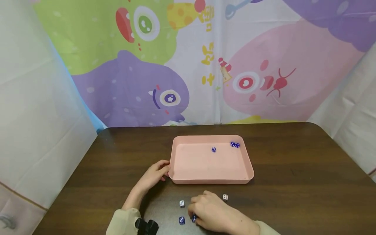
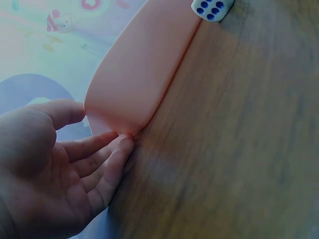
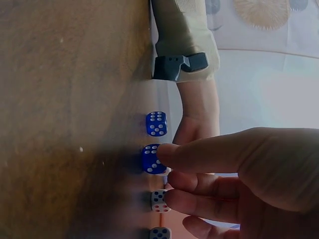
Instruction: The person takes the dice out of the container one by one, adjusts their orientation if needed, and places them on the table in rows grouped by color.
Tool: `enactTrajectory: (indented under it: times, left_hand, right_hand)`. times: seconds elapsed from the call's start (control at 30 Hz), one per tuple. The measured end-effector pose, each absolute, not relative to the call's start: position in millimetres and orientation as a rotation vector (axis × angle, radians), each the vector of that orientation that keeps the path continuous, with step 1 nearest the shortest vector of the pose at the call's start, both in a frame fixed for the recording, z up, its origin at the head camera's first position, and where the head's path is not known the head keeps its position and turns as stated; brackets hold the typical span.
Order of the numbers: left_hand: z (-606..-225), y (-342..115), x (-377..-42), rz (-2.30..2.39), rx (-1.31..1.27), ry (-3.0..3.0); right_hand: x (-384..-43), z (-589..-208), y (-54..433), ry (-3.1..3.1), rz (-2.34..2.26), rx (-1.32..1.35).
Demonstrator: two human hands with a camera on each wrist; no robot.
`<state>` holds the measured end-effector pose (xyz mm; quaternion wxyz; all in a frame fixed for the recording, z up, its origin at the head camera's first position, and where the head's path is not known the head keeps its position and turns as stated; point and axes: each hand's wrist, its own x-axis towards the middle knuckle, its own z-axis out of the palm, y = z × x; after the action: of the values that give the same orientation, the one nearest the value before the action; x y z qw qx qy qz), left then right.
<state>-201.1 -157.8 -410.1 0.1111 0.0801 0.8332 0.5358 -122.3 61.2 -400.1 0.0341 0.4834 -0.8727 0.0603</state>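
At the left side of a pink tray [image 1: 205, 181], my left hand [image 1: 154, 174] holds the corner. Its thumb meets the rim and the other fingers lie against the lower wall, as the left wrist view shows. My right hand [image 1: 212, 210] is in front of the tray, pinching a blue die [image 3: 151, 159] at the table top; the fingers partly cover it. To its left lies a second blue die [image 1: 182, 220]. One white die [image 1: 182, 204] sits left of the right hand's fingers, and another white die [image 1: 225, 197] lies just beyond that hand.
Inside the tray are three blue dice: a lone die [image 1: 213, 149] near the middle and a pair [image 1: 235, 144] by the far right corner. The dark wooden table [image 1: 293, 169] ends at a cartoon-printed curtain [image 1: 202, 107]. A black wrist device [image 1: 147, 226] sits at the left cuff.
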Motion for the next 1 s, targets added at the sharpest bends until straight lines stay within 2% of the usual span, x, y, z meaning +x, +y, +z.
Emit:
enactTrajectory:
  times: [0.33,0.67,0.9,1.0]
  left_hand:
    - [-406,-157,-199,1.584,0.236,2.445]
    - [-406,-156,-200,1.583,0.25,2.443]
    - [-438,-165,-216,1.594,0.237,2.47]
    - [-438,-165,-215,1.594,0.237,2.464]
  right_hand:
    - [-123,-397,61,-2.694,0.193,1.457]
    - [-137,-386,73,-2.753,0.329,1.295]
    - [-162,-377,88,-2.757,0.464,1.207]
    - [-171,-376,93,-2.751,0.494,1.175]
